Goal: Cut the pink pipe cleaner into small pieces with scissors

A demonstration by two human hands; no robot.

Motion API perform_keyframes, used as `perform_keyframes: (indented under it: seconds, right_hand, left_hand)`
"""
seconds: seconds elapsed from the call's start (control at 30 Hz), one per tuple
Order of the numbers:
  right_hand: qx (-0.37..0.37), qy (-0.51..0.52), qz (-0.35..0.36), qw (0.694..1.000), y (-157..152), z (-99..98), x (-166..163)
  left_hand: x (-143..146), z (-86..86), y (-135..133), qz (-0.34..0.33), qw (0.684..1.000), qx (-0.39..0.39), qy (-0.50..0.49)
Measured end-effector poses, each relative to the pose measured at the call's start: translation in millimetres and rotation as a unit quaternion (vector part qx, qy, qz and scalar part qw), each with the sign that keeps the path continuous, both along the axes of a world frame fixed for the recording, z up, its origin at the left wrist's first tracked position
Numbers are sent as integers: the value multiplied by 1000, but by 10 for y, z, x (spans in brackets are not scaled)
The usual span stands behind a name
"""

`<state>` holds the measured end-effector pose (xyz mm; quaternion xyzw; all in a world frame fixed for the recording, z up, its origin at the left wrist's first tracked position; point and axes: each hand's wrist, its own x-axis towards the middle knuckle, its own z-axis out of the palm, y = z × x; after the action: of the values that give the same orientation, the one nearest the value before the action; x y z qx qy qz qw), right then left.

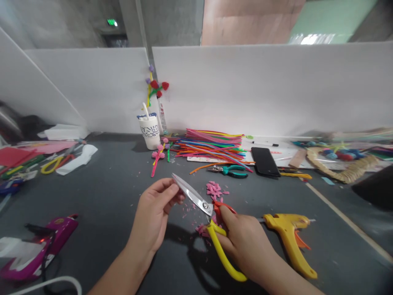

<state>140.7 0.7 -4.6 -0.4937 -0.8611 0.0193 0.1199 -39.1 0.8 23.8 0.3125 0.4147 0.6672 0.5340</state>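
Note:
My right hand (pixel 244 237) grips a pair of scissors (pixel 192 194) with one yellow and one red handle. Their silver blades look nearly closed and point up to the left. At the blade tips, my left hand (pixel 159 200) is closed in a pinch of thumb and fingers; whatever is between them, if anything, is hidden. Small pink cut pieces (pixel 214 189) lie in a little heap beyond the scissors. More pink snippets (pixel 202 230) are scattered on the dark table (pixel 119 213) beneath the blades.
Coloured pipe cleaners (pixel 211 145) are piled at the back, near teal-handled pliers (pixel 230 170) and a black phone (pixel 264 161). A yellow glue gun (pixel 287 235) lies right, a magenta one (pixel 55 241) left. A white cup (pixel 149 131) stands behind a pink pipe-cleaner flower (pixel 158 156).

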Motion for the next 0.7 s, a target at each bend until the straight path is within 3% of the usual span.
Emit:
perform_keyframes:
  seconds: [0.33,0.47,0.57,0.7]
  right_hand:
    - [-9,10,-8,1000,-18,25,12]
    - [-79,104,-19,991,5,28,-7]
    - [-179,268,-15,947,27,67,-31]
    - [-305,427,-48,850,29,171,-32]
  left_hand:
    - [-10,-11,-7,9,1000,1,24]
    - [5,-11,-9,1,1000,-4,22]
    - [53,-3,-31,-80,995,-38,32]
    - [167,-26,-84,-243,965,-93,32]
